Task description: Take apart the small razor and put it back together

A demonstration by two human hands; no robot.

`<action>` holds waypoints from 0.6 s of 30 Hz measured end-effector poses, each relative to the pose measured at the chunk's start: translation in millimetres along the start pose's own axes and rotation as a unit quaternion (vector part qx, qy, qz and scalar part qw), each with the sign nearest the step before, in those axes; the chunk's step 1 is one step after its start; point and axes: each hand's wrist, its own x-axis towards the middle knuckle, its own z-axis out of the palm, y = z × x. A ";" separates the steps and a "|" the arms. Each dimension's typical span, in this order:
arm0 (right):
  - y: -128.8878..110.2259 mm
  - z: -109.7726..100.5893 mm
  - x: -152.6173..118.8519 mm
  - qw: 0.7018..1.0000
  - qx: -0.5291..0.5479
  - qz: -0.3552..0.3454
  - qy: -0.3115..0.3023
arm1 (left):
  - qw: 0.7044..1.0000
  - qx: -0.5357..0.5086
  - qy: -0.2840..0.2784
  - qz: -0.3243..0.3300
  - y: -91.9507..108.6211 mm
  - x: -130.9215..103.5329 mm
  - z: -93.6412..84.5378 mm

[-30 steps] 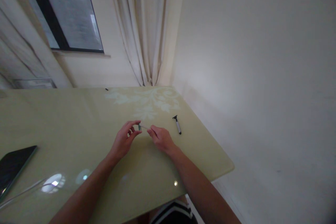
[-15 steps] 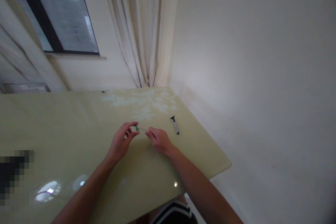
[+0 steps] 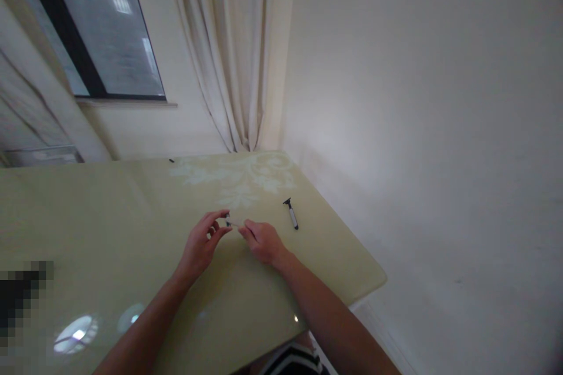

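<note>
Between the thumb and index finger of my left hand [image 3: 203,243] is a small razor head [image 3: 228,220], held by its two ends over the table. My right hand [image 3: 263,241] is closed around a thin, pale stick [image 3: 234,224], whose far end reaches the razor head. Whether the tip touches it is too small to tell. A razor with a grey and black handle [image 3: 292,215] lies on the table to the right of my right hand, with its head pointing away from me.
The glossy, pale yellow-green table [image 3: 109,217] has a floral pattern near its far edge. A small black piece [image 3: 171,160] lies at that edge. A pixelated dark shape [image 3: 20,293] is at far left. Curtains [image 3: 237,70], a window and a wall stand beyond.
The view has shifted slightly. My right hand and the stick have moved a little closer to my left hand, and the razor head's green strip shows less than before.
</note>
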 end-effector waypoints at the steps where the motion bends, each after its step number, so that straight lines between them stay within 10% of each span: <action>1: -0.3 -0.2 -0.1 1.000 -0.006 0.008 0.003 | 1.000 0.001 -0.001 0.001 0.0 0.0 0.1; 18: -0.6 -8.4 1.7 0.999 -0.041 0.016 -0.003 | 1.000 -0.002 -0.007 -0.007 -6.7 -2.2 0.2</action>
